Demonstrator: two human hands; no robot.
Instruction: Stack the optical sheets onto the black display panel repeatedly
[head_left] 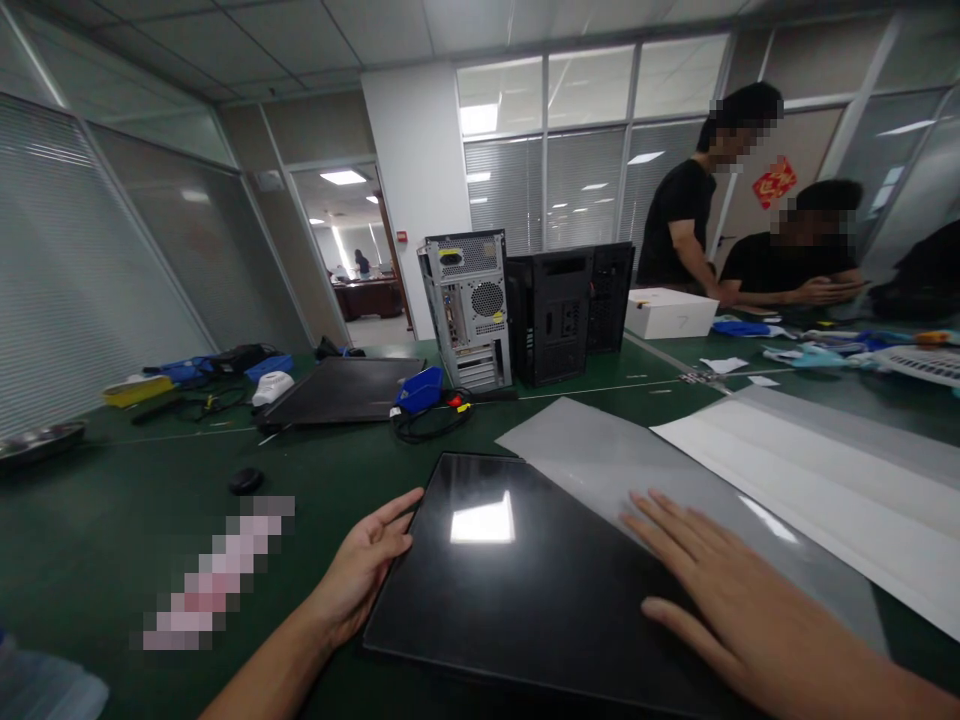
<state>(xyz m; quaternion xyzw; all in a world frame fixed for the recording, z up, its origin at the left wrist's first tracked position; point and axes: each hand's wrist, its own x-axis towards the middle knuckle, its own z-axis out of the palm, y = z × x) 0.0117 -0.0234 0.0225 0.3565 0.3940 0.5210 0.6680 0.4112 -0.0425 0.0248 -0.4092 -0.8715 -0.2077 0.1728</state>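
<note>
A dark glossy flat panel lies in front of me, a ceiling light reflected in its surface. At its left edge is my left hand, fingers apart and fingertips touching the rim. My right hand is spread palm down over the panel's right side, over the border with a translucent grey sheet. Whether the right palm presses on the panel or hovers just above it I cannot tell. Part of the sheet extends out beyond the panel's far right edge.
Computer cases stand at the back beside a white box. Another dark panel and a blue item lie behind left. White sheets cover the right. Two people are at the far right. A black round object rests left.
</note>
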